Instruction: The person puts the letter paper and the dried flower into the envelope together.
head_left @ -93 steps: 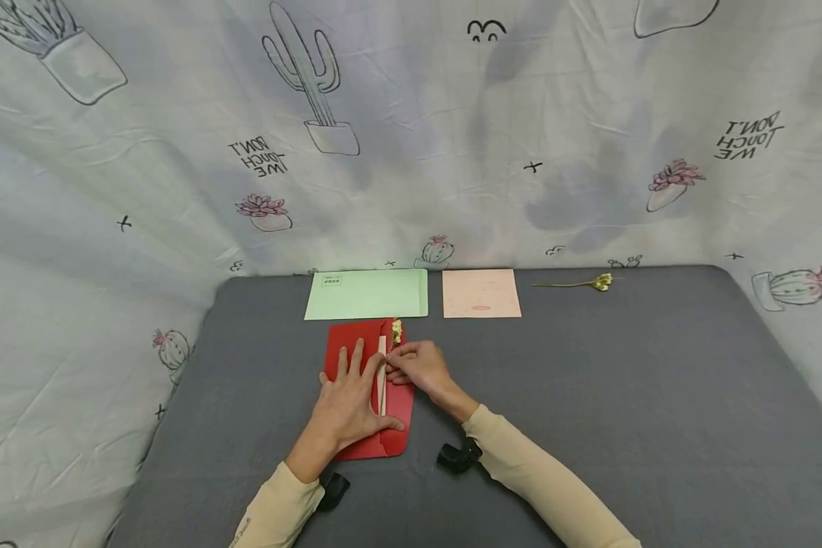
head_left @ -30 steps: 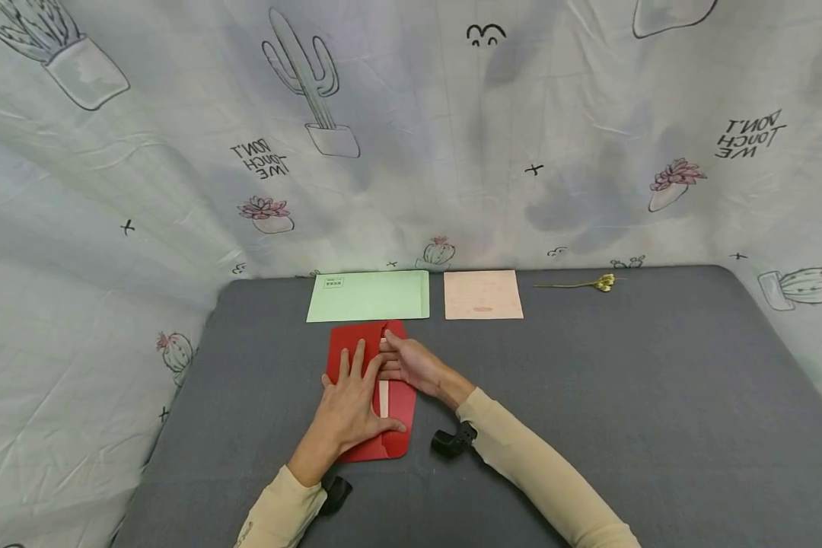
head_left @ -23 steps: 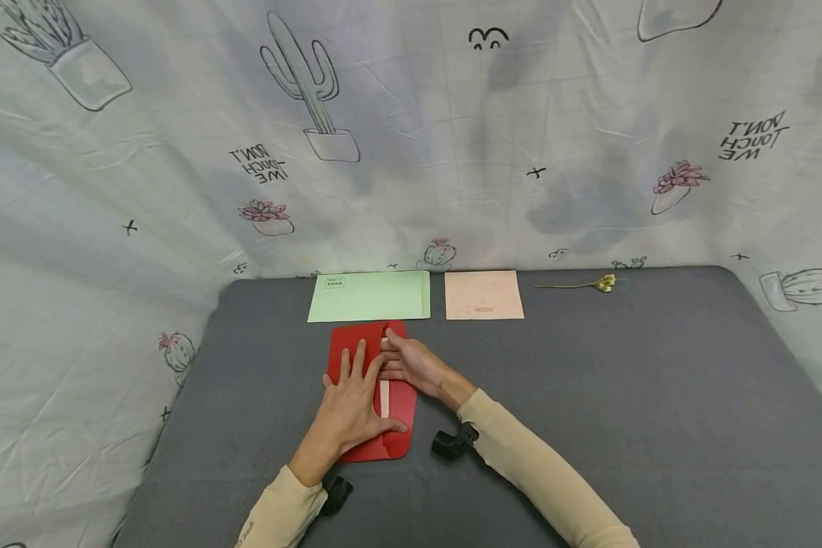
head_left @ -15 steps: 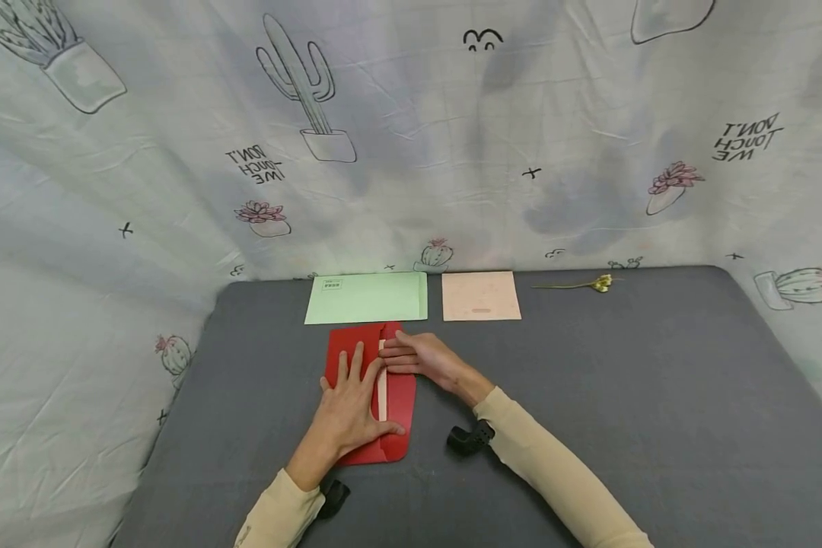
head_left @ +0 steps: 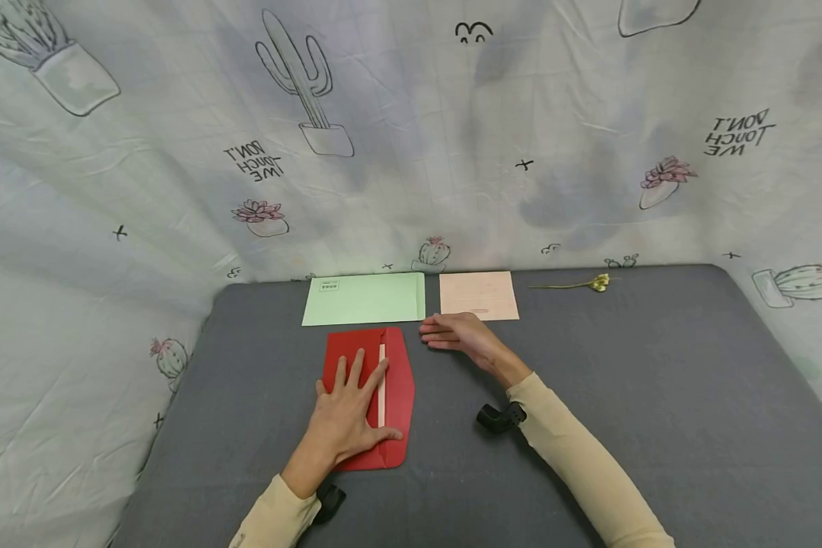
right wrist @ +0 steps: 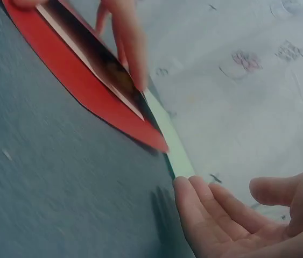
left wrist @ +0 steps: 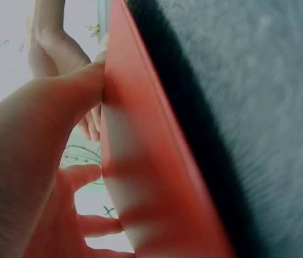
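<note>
A red envelope [head_left: 399, 380] lies on the grey table with its flap unfolded to the right. A pale strip of paper [head_left: 381, 388] shows in its opening. My left hand [head_left: 345, 415] rests on the envelope with fingers spread, the thumb reaching over onto the flap. In the right wrist view the envelope [right wrist: 76, 80] gapes, and something dim and yellowish-brown inside is too blurred to name. My right hand [head_left: 469, 335] hovers right of the envelope's far end, fingers straight, holding nothing. Its fingertips stand apart from the envelope in the right wrist view.
Behind the red envelope lies a light green envelope [head_left: 363, 298]. To its right is a peach-coloured card [head_left: 479, 293], its near edge partly behind my right hand. Farther right lies a yellow flower [head_left: 597, 283] on a thin stem. A patterned cloth [head_left: 411, 152] hangs behind the table.
Earlier my right hand pinched a small yellow flower at the envelope's opening; that flower is now out of sight in the head view. The right hand has withdrawn to the right. My left hand stays put.
</note>
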Motion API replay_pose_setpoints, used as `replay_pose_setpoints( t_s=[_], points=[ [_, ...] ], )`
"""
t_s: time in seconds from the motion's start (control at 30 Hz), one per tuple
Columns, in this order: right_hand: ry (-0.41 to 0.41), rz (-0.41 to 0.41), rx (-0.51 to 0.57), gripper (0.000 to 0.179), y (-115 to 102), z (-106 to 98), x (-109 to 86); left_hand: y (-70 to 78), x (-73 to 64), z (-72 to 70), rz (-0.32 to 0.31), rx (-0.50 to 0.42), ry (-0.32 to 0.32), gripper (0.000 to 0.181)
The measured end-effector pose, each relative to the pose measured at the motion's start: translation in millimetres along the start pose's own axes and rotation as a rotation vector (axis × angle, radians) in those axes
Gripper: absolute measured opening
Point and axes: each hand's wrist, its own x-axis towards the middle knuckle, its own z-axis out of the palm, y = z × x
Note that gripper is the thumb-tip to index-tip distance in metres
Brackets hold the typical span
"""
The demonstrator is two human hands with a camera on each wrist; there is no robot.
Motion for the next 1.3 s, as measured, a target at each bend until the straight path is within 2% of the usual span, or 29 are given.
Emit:
replay_pose_setpoints(
  t_s=[0.13,0.3,0.4,0.5,0.57,0.63,0.77,0.9,1.07,1.3],
  points=[
    [0.061,-0.029,0.015,0.044,-2,-7,2.2,-3.4,-1.2,-0.9,0.026,0.058,0.023,0.101],
    [0.115,-0.047,0.047,0.042,-4,-8,8.9,-11.0,5.7,-12.9,0.058,0.021,0.089,0.091],
    [0.127,-0.054,0.052,0.043,-8,-9,15.0,-14.9,23.6,-26.1,0.119,-0.055,0.145,0.080],
    [0.142,-0.052,0.043,0.043,-10,-10,22.6,-18.3,48.6,-36.4,0.209,-0.123,0.166,0.070],
    [0.151,-0.045,0.035,0.044,-12,-9,28.1,-19.0,67.8,-41.7,0.248,-0.162,0.141,0.067],
    [0.167,-0.034,0.035,0.044,-14,-7,34.0,-18.9,87.6,-45.6,0.262,-0.180,0.097,0.067],
    [0.190,-0.010,0.044,0.045,-14,-1,45.8,-18.8,121.1,-49.0,0.222,-0.166,-0.008,0.070],
    [0.183,0.021,0.046,0.045,-11,3,54.3,-20.3,145.5,-47.9,0.172,-0.132,-0.126,0.075],
    [0.167,0.025,0.029,0.045,-8,4,59.6,-23.3,173.0,-45.2,0.170,-0.113,-0.262,0.087],
    [0.168,0.014,0.014,0.043,-8,7,68.6,-26.5,206.3,-46.0,0.191,-0.073,-0.351,0.095]
  ],
)
